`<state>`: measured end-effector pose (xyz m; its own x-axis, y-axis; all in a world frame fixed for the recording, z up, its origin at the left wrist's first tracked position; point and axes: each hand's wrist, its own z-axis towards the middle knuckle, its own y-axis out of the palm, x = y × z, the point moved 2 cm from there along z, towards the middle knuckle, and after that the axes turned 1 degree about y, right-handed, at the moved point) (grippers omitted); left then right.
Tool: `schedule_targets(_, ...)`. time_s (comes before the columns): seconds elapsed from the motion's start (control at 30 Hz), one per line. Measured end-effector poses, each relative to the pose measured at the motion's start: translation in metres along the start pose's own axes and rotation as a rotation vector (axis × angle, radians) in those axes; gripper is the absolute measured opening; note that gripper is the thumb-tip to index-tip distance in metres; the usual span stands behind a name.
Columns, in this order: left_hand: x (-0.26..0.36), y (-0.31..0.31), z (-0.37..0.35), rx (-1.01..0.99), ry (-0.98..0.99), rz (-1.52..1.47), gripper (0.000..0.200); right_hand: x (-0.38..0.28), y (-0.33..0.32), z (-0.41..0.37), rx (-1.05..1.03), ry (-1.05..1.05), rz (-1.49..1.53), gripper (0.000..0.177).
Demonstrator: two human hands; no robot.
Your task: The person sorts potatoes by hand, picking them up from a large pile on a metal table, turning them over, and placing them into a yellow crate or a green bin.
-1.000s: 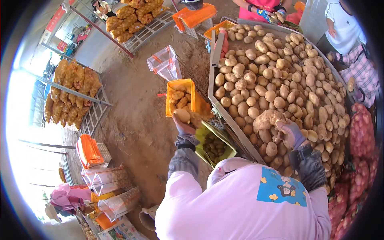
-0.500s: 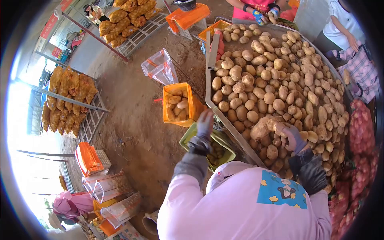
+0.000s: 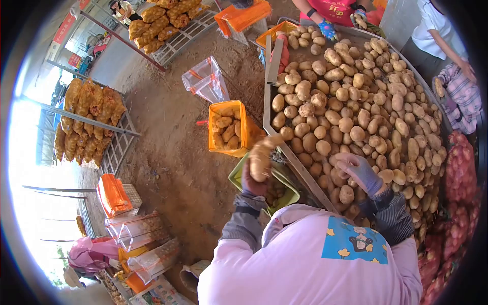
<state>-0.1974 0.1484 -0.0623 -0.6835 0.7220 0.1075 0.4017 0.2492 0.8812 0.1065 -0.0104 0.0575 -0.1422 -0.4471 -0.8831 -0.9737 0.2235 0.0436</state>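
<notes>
A long, knobby potato (image 3: 261, 158), smeared by motion, is in my left hand (image 3: 253, 182), which is closed round its lower end. This hand is above a green bin (image 3: 290, 195) with small potatoes inside, beside the metal table edge. Just past it stands an orange-yellow crate (image 3: 250, 133) holding several larger potatoes. My right hand (image 3: 360, 172), in a grey-purple glove, hovers low over the near part of the potato pile (image 3: 356, 122). Its fingers are bent and apart, with no potato seen in them.
A metal rim (image 3: 300, 173) borders the potato table. Red net sacks (image 3: 460, 168) lie at the right. Across the table, a person's blue patterned glove (image 3: 328, 29) is by the potatoes. A clear plastic bag frame (image 3: 207, 81) stands on the dirt floor; stacked potato sacks (image 3: 89, 109) are at left.
The knobby potato has left my right hand and a long knobby one is now in my left hand, which was empty. My left hand has moved slightly down and left.
</notes>
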Motion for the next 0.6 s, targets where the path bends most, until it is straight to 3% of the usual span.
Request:
schedule_targets(0.03, 0.017, -0.012, 0.001, 0.093, 0.082, -0.069, 0.052, -0.001, -0.002, -0.006, -0.016, 0.037, -0.031, 0.041)
schedule_targets(0.13, 0.066, -0.063, 0.013, 0.124, 0.168, -0.041, 0.049, 0.019, -0.020, -0.011, 0.028, 0.089, -0.036, 0.038)
schedule_targets(0.37, 0.093, -0.090, 0.052, 0.111, 0.237, -0.340, 0.053, 0.023, -0.025, -0.014, 0.106, 0.147, -0.014, 0.040)
schedule_targets(0.4, 0.098, -0.080, 0.058, 0.284, 0.243, -0.336, 0.048, 0.025, -0.026, -0.013, 0.114, 0.146, -0.009, 0.040)
schedule_targets(0.6, 0.113, -0.087, 0.073, 0.512, 0.249, 0.010, 0.050, 0.028, -0.028, -0.009, 0.057, 0.148, 0.016, 0.040)
